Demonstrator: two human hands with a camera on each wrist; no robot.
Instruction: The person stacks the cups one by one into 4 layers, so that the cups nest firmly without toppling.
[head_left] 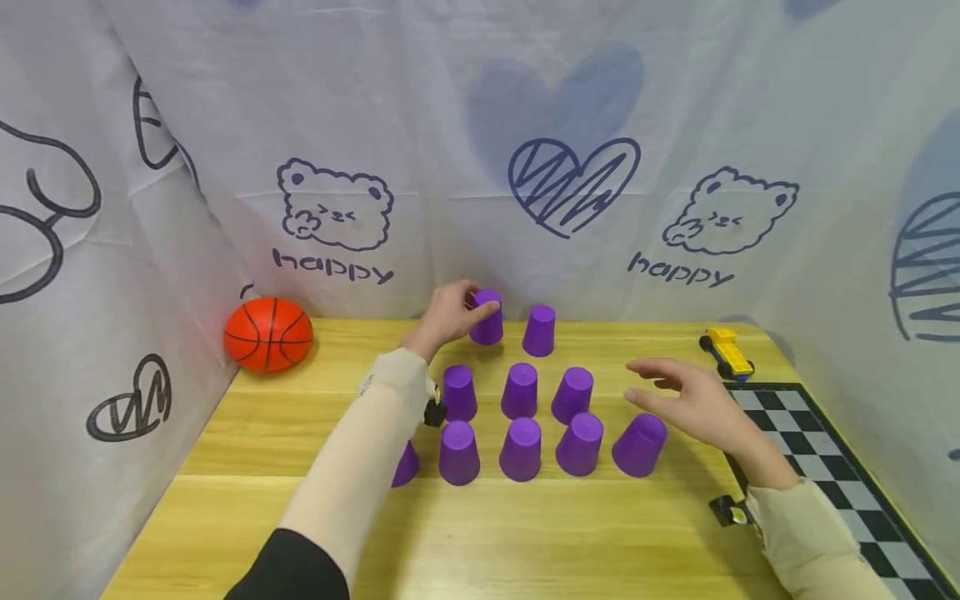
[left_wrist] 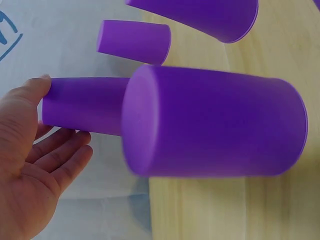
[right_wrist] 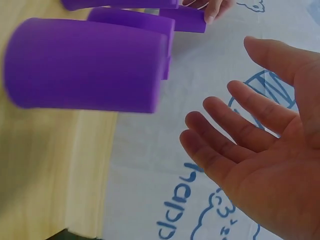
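Upside-down purple cups stand in rows on the wooden table. At the back, my left hand pinches a purple cup near its closed top, thumb on one side and fingers on the other. In the left wrist view that cup is partly hidden behind a nearer cup. A second back-row cup stands just to its right. Three cups form the middle row, among them one cup at its centre. My right hand hovers with spread fingers, holding nothing, above and behind the front row's rightmost cup.
The front row holds several cups; its leftmost cup is partly covered by my left sleeve. An orange basketball sits at the back left. At the right are a yellow toy car and a black-and-white checkered board. A printed curtain surrounds the table.
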